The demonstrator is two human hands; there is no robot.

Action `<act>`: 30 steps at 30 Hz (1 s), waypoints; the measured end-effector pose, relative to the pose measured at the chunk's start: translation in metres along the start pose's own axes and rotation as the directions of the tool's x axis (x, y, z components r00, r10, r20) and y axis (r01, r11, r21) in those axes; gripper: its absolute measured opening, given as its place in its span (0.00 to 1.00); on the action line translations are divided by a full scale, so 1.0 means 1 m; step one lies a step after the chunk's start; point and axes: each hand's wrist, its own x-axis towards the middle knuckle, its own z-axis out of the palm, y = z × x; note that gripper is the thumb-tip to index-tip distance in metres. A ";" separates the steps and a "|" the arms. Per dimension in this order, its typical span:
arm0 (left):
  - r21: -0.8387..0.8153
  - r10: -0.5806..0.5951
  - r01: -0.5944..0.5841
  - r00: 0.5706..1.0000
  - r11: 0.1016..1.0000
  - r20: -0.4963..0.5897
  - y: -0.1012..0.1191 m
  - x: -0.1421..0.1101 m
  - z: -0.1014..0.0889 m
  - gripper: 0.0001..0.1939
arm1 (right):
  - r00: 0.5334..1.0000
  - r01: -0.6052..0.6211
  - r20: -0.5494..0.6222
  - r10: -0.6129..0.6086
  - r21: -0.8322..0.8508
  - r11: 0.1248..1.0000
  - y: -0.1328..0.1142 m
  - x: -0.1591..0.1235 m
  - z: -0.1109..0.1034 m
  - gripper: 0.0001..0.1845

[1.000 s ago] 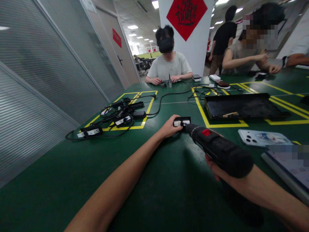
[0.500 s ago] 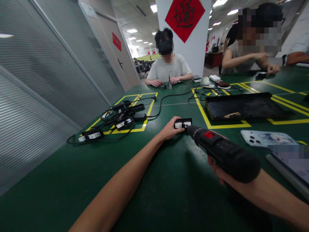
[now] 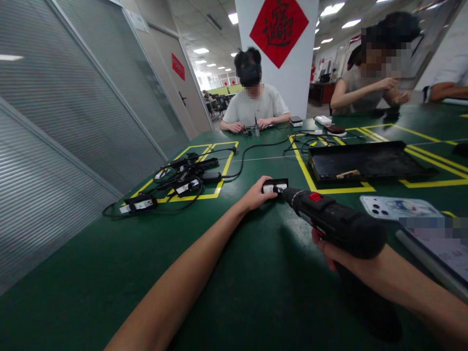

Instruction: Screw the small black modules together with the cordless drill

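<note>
My left hand (image 3: 258, 195) is closed around the left end of a small black case with white parts inside (image 3: 269, 188), holding it against the green table (image 3: 204, 302). A black cordless drill (image 3: 340, 219) with red switches is in my right hand (image 3: 329, 251), its fingers wrapped round the handle. The drill's chuck points left at the case's right end. Whether the bit touches anything inside the case cannot be made out, as the chuck is in front of it.
At the left lies a pile of black adapters and cables (image 3: 188, 173) inside yellow tape. A black tray (image 3: 369, 161), a phone in a pale case (image 3: 398, 208) and a tablet-like device (image 3: 438, 253) are to the right. Two people sit across the table.
The drill in my right hand has shifted slightly left and up, its rear end rising. My left hand and the case stay nearly still. The person at right has raised their hands.
</note>
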 end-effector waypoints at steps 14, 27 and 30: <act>-0.016 0.003 -0.003 1.000 1.000 -0.005 0.001 0.001 0.000 0.27 | 1.000 -0.006 0.016 0.007 -0.089 0.996 0.005 0.002 -0.002 0.13; -0.018 -0.005 0.005 1.000 1.000 -0.011 0.002 0.000 0.001 0.26 | 1.000 0.008 -0.007 -0.009 -0.156 0.988 0.012 0.004 -0.003 0.16; -0.025 0.002 -0.002 1.000 1.000 -0.007 0.001 0.000 0.001 0.26 | 0.999 0.027 -0.022 -0.031 -0.173 0.985 0.010 0.003 -0.002 0.18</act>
